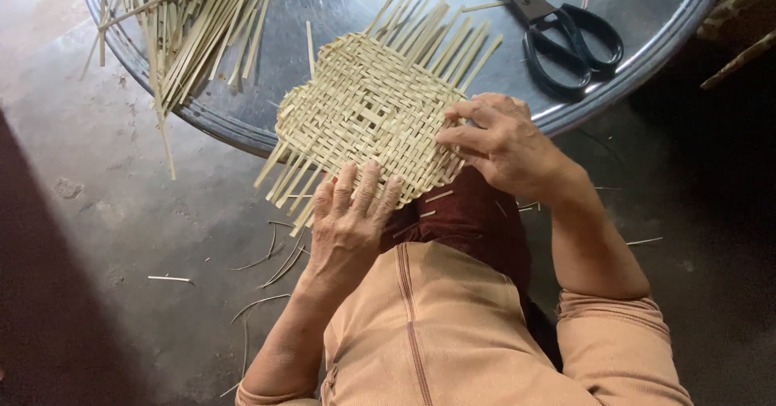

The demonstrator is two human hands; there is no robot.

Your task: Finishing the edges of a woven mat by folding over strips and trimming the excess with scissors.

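A pale woven mat of flat bamboo strips [364, 111] lies half on a round metal tray [323, 6] and half over my lap. Loose strip ends stick out at its far right and near left corners. My left hand [349, 212] lies flat on the mat's near edge, fingers spread and pressing down. My right hand [501, 143] rests on the mat's right edge, with fingertips on the weave. Neither hand grips anything.
A heap of loose bamboo strips [194, 18] lies on the tray's left side. Black scissors [566, 34] rest at the tray's right. Thin slivers [271, 260] are scattered on the grey concrete floor [113, 212]. My dark red skirt [473, 216] shows below the mat.
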